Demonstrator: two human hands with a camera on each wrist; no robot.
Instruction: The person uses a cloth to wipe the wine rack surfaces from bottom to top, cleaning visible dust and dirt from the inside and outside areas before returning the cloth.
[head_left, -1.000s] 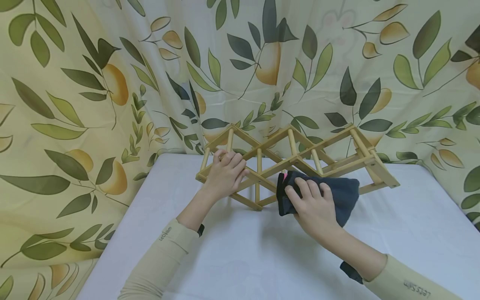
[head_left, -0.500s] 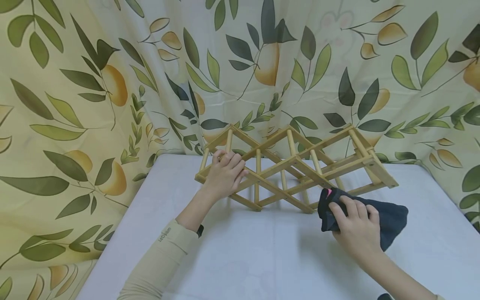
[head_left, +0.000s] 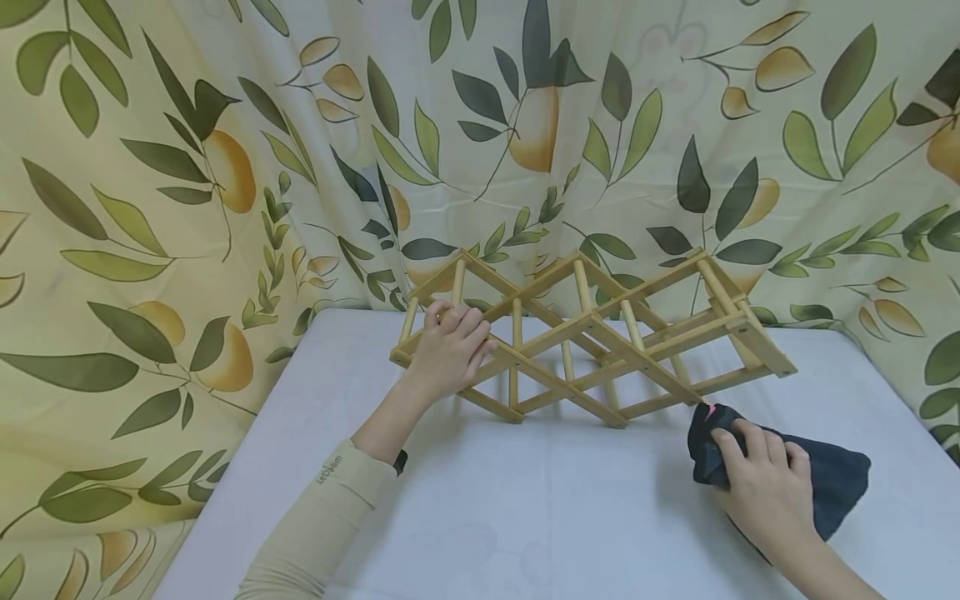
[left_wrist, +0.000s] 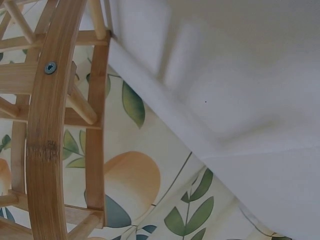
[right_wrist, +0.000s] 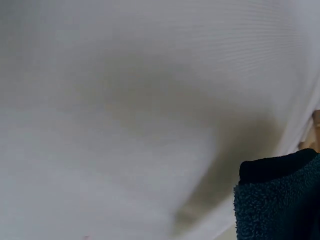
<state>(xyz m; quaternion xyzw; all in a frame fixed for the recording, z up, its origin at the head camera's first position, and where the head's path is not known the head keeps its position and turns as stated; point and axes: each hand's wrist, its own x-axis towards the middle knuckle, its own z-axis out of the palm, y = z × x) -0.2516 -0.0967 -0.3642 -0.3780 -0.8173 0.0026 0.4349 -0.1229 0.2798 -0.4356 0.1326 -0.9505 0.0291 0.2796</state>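
Note:
A wooden folding lattice rack [head_left: 592, 325], like a wine rack, stands stretched out on the table. My left hand [head_left: 446, 350] grips its left part, with the fingers curled over a slat; part of the slat is hidden under them. In the left wrist view the rack's slats [left_wrist: 50, 125] and round rods show close up. To the right front of the rack, my right hand [head_left: 768, 483] holds a folded dark navy cloth [head_left: 836, 483] with a black edge and a bit of pink. The right wrist view shows the cloth's fuzzy surface [right_wrist: 275, 210] at lower right.
A white-covered table [head_left: 480, 517] lies under everything. Behind it and to the left hangs a curtain [head_left: 300, 167] printed with leaves and fruit. The rack's right end leg [head_left: 772, 354] stands near the back right of the table.
My right hand has carried the cloth right and toward me, away from the rack's front, uncovering the lower right slats. The left hand and the rack have stayed in place.

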